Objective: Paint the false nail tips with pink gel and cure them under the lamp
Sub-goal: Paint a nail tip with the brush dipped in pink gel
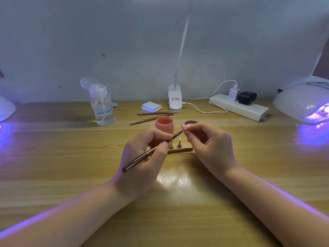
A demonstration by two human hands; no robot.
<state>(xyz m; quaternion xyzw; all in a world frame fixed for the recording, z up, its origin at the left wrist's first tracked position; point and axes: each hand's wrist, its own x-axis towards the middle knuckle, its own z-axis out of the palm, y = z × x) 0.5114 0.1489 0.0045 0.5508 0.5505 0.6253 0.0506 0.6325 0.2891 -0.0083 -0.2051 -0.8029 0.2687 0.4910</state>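
Note:
My left hand [142, 154] grips a thin dark brush [142, 157], its tip reaching a false nail tip [184, 128]. My right hand [208, 145] pinches that pinkish tip between thumb and fingers, above the table. Just behind my left hand stands the open pink gel pot [164, 124]; its dark lid [191, 123] lies beside it. A small wooden holder [185, 149] with little metal stands, one carrying a clear tip [179, 139], sits between my hands. A white curing lamp [300, 102] glows violet at the far right.
A second violet-lit lamp [5, 109] is at the left edge. A clear pump bottle [102, 106], two spare brushes [153, 116], a white pad stack [151, 106], a clip desk lamp [175, 100] and a power strip [238, 106] with cables line the back of the wooden table [178, 202].

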